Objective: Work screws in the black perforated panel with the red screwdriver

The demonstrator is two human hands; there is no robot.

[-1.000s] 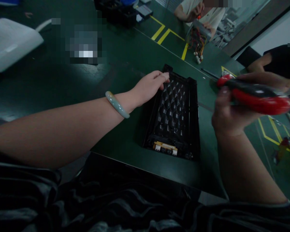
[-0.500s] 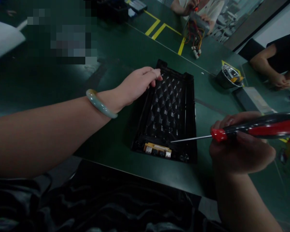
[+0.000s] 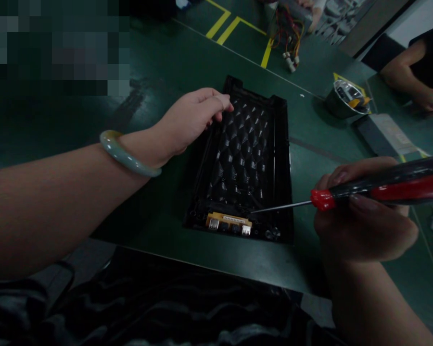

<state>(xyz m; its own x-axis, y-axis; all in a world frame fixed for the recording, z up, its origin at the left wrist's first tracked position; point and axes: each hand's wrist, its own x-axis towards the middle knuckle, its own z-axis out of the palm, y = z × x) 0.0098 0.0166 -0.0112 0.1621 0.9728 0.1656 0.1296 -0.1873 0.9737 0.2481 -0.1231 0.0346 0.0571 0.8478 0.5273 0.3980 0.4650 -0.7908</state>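
So, hands: 2, own, bare.
L hand (image 3: 191, 117): fingers loosely curved, tips on upper-left rim of black plastic housing (image 3: 282, 163); not clenched.
R hand (image 3: 364, 226): fingers clenched round 1 precision screwdriver (image 3: 393, 185), red/black handle.
Steel shaft (image 3: 281, 206): 1, tip just over near end of housing, by the PCB; contact can't tell.
Housing: 1, flat on bench (image 3: 147, 120), long axis pointing away; inner floor diamond-patterned.
PCB (image 3: 229, 220): 1, gold-coloured strip at near end of housing; 2 white connectors.
L wrist: 1 pale green bangle (image 3: 128, 158).
R of housing: 1 steel cup (image 3: 346, 100), 1 flat grey box (image 3: 382, 137).
Far end of bench: 1 wire bundle (image 3: 290, 33).
Co-worker: 1 at far R, 2 forearms (image 3: 400, 72), hands (image 3: 431, 102) together.
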